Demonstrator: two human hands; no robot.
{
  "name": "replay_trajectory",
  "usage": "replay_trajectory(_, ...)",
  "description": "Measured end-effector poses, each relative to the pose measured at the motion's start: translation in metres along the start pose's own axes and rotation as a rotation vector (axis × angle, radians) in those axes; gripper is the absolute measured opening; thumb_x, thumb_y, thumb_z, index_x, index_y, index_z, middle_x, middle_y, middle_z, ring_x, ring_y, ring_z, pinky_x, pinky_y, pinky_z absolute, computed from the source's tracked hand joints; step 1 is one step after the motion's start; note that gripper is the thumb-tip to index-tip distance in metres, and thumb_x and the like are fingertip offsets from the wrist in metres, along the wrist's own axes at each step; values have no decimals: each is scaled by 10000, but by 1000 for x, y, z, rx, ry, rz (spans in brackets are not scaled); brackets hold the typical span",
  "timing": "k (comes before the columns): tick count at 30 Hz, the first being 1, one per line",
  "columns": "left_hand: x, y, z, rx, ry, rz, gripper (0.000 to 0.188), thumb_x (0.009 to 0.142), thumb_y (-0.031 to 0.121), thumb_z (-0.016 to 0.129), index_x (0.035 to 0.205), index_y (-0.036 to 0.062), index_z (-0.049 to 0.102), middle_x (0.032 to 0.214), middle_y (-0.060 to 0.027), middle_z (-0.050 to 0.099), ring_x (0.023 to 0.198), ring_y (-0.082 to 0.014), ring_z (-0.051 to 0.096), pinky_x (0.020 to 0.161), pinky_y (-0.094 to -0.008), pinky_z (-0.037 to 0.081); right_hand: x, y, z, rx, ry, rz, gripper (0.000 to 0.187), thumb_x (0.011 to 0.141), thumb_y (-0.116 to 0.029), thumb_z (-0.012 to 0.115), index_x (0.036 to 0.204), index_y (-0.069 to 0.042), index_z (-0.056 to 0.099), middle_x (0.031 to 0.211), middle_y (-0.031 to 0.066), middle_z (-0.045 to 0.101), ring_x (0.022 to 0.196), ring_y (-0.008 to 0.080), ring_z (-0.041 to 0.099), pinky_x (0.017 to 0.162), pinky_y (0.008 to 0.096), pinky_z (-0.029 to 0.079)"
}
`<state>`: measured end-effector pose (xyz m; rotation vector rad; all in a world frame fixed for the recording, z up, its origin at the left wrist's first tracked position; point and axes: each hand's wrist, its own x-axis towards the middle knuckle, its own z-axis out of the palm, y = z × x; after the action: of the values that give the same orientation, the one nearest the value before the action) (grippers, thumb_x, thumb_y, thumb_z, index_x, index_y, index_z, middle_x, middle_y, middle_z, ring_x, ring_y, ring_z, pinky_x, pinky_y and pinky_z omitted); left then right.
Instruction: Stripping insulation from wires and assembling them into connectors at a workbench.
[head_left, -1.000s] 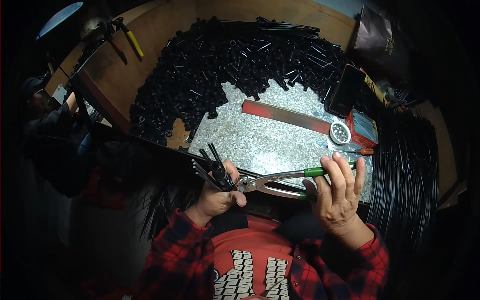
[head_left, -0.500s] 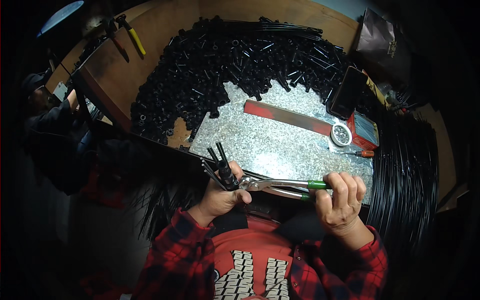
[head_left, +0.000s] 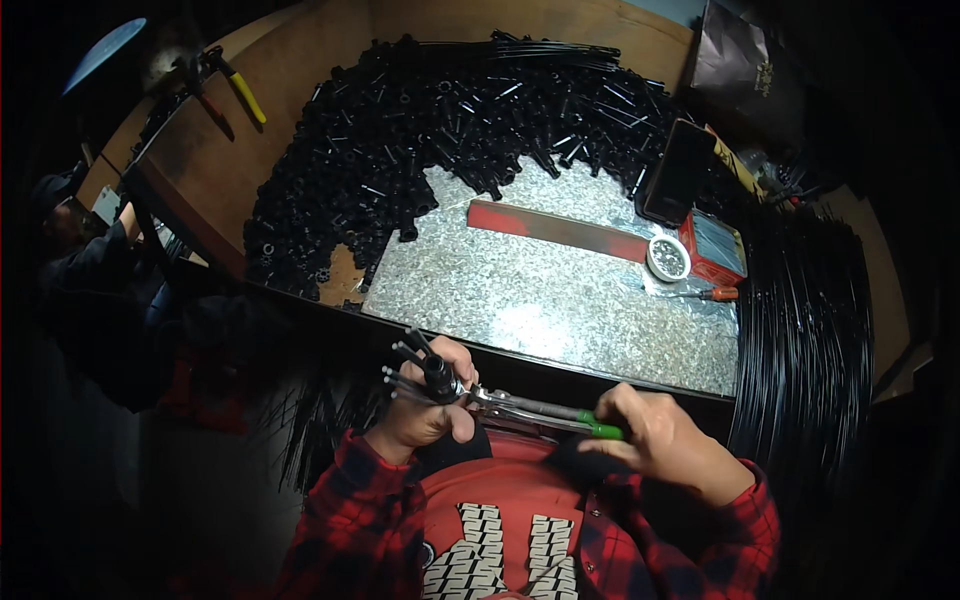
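While pliers point left, a bar lies before heaped black parts.

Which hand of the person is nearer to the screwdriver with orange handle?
Right. In the picture, the right hand, gripping pliers, is below and somewhat left of the screwdriver; the left hand, holding black parts, is much farther left.

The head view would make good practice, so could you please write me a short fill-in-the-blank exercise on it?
1. The right hand holds pliers with grips coloured ____.
2. The left hand holds a tube coloured ____.
3. The white bowl stands by the bar's ____ end.
Missing words: green; black; right.
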<state>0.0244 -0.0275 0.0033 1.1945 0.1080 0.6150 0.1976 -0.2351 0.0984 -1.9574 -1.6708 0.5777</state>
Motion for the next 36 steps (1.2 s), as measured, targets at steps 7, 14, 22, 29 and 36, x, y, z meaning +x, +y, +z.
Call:
replay_trajectory(7,11,20,8,165,-362,120,489,568,259,864,956,36,669,823,-41,657,673,-89,587,573,-220,442,-11,19,17,1175,-860,484,229,808,5,660,964,28,494,724,91,630,611,161,645,549,263,508)
replay_trajectory(14,13,23,4,218,-151,-13,601,513,422,848,913,17,656,812,-41,640,694,-102,572,591,-231,435,-16,-6,14,-102,200,-107,559,728,-147,763,1139,22,423,992,206,525,844,342,567,717,381,472)
replay_trajectory(22,19,34,-3,204,-370,-82,627,488,473,836,894,28,662,813,-66,669,719,-163,650,613,-267,504,-20,15,16,1225,-622,484,277,995,-234,414,1022,6,549,836,99,653,654,151,631,606,257,508)
replay_trajectory(29,21,27,-7,205,-263,11,511,536,261,875,933,13,668,843,-68,659,743,-151,622,638,-264,481,-12,-5,17,144,69,-19,544,729,-176,783,1107,30,452,873,168,591,705,251,601,599,336,479)
replay_trajectory(36,28,31,-10,105,-323,-57,491,566,215,886,946,18,645,833,-27,631,717,-87,584,620,-226,451,-9,10,23,1105,-414,438,249,844,-108,632,1012,30,509,808,149,619,666,220,633,626,313,504)
